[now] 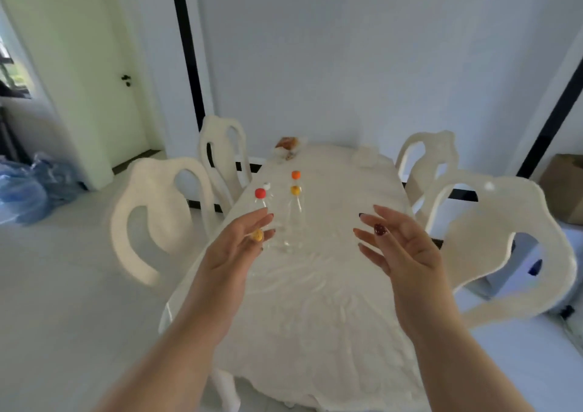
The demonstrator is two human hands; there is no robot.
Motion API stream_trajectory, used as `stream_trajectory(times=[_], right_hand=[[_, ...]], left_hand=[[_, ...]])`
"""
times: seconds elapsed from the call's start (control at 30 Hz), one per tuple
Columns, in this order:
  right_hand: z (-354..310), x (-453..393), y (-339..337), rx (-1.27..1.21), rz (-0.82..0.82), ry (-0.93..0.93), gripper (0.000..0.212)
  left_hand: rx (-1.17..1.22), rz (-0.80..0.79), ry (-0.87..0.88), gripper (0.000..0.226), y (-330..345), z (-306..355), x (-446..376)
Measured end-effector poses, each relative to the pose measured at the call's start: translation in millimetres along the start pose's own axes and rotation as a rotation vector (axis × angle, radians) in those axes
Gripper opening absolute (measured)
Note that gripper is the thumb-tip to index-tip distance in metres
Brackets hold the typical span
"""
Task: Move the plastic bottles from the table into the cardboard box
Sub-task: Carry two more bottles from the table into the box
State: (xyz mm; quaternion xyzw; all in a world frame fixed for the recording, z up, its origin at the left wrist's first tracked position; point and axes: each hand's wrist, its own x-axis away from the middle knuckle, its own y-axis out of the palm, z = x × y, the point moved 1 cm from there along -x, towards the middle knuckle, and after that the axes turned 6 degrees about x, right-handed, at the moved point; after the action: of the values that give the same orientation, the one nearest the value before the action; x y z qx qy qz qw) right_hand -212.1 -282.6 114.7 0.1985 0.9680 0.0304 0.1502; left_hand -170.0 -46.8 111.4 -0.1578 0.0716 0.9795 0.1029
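Both hands hover over the white table with fingers spread and empty — the left hand just before the clear plastic bottles, the right hand well apart. The bottles stand near the table's left edge, with bare cloth to their right. The cardboard box sits at far right, behind a chair.

— What sort of place is this?

— A home, a dining room by the look of it: a long table under a cream cloth, with four matching cream chairs with carved, cut-out backs drawn up to it.

— Anything else domestic?

— A pale interior door with a dark handle, plain white walls, a tiled floor, and blue plastic bags heaped in the corner.
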Motion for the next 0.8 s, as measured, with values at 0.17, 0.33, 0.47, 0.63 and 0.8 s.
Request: stream_trajectory(times=[0.17, 0.33, 0.47, 0.63, 0.8], right_hand=[[54, -79, 60, 0.131, -0.054, 0.011, 0.023], [119, -167, 100, 0.444, -0.12, -0.008, 0.026], [160, -220, 122, 0.656, -0.179, 0.08, 0.046], [199, -256, 141, 0.793, -0.23, 0.189, 0.053], [220, -263, 140, 0.801, -0.17, 0.191, 0.032]], left_hand=[[-0.181, 0.1, -0.056, 0.037, -47, -53, -68], [-0.447, 0.148, -0.185, 0.054, -75, -114, -136], [-0.57, 0.114, -0.275, 0.051, -81, -154, -168], [-0.69, 0.052, -0.433, 0.059, -88, -192, -188], [-0.712, 0.077, -0.474, 0.042, -87, -204, -193]])
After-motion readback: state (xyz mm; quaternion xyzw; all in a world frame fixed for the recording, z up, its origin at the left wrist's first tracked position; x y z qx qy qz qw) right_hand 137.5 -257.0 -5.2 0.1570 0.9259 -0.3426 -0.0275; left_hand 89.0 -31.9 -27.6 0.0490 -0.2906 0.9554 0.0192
